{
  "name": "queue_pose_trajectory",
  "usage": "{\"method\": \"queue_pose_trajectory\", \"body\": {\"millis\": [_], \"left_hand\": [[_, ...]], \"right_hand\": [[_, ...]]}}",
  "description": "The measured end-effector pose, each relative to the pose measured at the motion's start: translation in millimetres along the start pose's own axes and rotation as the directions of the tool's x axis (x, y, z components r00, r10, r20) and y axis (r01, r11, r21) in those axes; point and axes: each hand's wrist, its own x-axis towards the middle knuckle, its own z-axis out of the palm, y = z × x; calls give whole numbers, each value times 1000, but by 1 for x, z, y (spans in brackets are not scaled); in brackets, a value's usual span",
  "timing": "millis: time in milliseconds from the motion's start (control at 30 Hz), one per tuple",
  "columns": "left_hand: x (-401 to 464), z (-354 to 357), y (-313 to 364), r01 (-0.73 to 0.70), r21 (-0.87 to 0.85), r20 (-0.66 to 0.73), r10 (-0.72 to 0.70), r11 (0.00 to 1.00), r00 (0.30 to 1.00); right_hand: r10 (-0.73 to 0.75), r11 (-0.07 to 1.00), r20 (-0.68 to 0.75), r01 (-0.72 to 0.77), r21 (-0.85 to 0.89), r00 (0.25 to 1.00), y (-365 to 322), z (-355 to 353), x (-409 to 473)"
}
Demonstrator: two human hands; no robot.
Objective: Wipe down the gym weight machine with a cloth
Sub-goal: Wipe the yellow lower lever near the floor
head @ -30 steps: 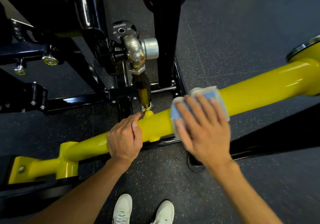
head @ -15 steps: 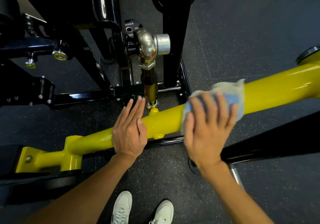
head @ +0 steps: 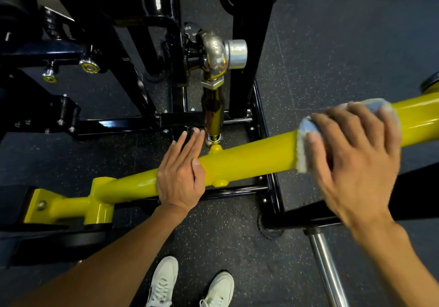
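The weight machine's yellow lever arm [head: 249,161] runs from lower left to upper right, over the black frame [head: 118,123]. My right hand [head: 351,159] presses a blue and white cloth [head: 306,126] onto the arm's right part, with the fingers spread over the cloth. My left hand [head: 180,176] rests flat on the arm further left, fingers straight. Its fingertips lie beside the chrome linkage rod [head: 213,114] that joins the arm. Most of the cloth is hidden under my right hand.
A chrome ball joint [head: 213,54] sits above the rod. A chrome bar [head: 325,264] and a black beam [head: 304,216] cross the lower right. My white shoes [head: 166,280] stand on the speckled rubber floor [head: 332,45]. A dark plate [head: 430,81] shows at the right edge.
My right hand has slid the cloth to the right along the yellow arm. My left hand went from curled to flat and has stayed on the arm.
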Motion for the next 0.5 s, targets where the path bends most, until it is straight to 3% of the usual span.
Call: {"method": "queue_pose_trajectory", "body": {"millis": [200,367,500], "left_hand": [[0,0,-1,-16,0,-4,16,1000,1000],[1,-1,1,-21,16,-8,21,1000,1000],[0,-1,1,-24,14,-5,24,1000,1000]], "right_hand": [[160,987,-92,-156,48,983,-54,31,-12],[20,990,-42,-14,139,999,-105,58,-38],[-200,971,-2,199,135,980,-95,54,-37]]}}
